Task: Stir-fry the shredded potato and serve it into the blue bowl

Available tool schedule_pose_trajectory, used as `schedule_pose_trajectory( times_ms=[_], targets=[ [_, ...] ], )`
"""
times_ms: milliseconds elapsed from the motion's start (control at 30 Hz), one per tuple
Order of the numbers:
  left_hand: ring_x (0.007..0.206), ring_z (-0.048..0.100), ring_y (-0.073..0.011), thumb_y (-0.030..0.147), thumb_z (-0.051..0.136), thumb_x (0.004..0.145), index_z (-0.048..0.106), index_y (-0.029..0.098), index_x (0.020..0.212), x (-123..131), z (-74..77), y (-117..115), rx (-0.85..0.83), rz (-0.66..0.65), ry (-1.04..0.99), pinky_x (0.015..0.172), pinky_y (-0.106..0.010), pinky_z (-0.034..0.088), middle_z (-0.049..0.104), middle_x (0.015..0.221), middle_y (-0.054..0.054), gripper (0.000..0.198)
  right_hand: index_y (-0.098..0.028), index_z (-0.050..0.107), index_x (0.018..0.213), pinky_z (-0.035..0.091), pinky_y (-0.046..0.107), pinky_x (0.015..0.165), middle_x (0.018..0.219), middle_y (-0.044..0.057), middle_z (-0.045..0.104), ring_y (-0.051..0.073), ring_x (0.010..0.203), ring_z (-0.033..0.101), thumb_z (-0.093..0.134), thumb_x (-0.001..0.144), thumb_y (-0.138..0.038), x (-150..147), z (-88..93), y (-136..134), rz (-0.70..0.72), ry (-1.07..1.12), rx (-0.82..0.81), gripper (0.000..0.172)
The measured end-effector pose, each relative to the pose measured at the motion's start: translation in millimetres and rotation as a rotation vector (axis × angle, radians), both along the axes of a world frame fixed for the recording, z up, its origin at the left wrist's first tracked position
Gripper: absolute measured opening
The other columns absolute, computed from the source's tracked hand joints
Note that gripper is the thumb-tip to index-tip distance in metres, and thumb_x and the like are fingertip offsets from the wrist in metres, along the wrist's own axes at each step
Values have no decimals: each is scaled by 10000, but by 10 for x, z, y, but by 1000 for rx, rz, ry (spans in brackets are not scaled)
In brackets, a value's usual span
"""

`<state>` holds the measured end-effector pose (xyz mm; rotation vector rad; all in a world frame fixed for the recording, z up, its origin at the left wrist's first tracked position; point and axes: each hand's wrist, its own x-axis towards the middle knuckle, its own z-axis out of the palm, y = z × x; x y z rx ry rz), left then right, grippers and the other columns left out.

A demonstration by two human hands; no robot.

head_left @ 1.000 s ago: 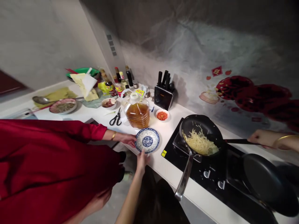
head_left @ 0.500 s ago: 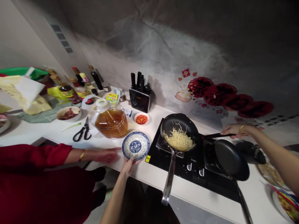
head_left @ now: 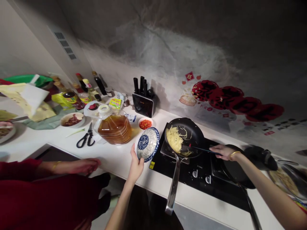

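My left hand (head_left: 136, 166) grips a blue-and-white patterned plate (head_left: 151, 145) by its near left side. The plate is tilted, its underside facing up and left, just left of the wok (head_left: 195, 134). My right hand (head_left: 223, 151) is closed round the dark handle of a spatula (head_left: 203, 149), whose end lies inside the wok. Its blade is hard to make out against the black surface. Pale yellow shreds (head_left: 174, 139), like shredded potato, are heaped at the wok's left side, with a few strands spread to the right.
A co-worker's hand (head_left: 87, 166) hovers by the counter at left. An oil jug (head_left: 115, 129), scissors (head_left: 86, 137), a bowl of chopped red chilli (head_left: 145, 123) and a knife block (head_left: 144, 104) stand nearby. A second pan (head_left: 236, 171) sits right on the cooktop (head_left: 184, 177).
My left hand has lifted and tipped the plate toward the wok. My right hand has moved left and down with the spatula; the shreds are pushed left. The co-worker's hand has drawn back left.
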<state>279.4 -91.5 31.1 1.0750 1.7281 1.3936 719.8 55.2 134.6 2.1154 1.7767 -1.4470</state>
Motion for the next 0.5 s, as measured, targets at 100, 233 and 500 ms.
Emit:
schedule_pose_trajectory(
  times_ms=[100, 233, 500],
  targets=[
    [1394, 232, -276, 136, 464, 789, 26, 108, 1474, 40, 76, 32, 5, -26, 91, 1137, -445, 182, 208, 1507, -190, 813, -158, 582, 871, 109, 168, 289, 424, -80, 417, 19, 286, 228, 556, 728, -663, -122, -155, -86, -2, 140, -122, 526],
    [1413, 171, -264, 107, 456, 789, 24, 124, 1481, 58, 113, 40, 44, -17, 182, 1154, -442, 140, 156, 1531, -168, 816, -171, 548, 888, 82, 170, 296, 449, -82, 431, 7, 285, 219, 547, 734, -673, -181, -208, -225, -77, 221, -128, 526],
    [1383, 247, -317, 79, 483, 767, 180, 151, 1460, -48, 90, -40, 83, 79, 386, 1112, -516, 244, 263, 1470, -185, 760, -194, 547, 908, 76, 144, 286, 443, -95, 417, -1, 278, 188, 578, 742, -600, -173, -327, -482, -279, 332, -243, 439]
  ],
)
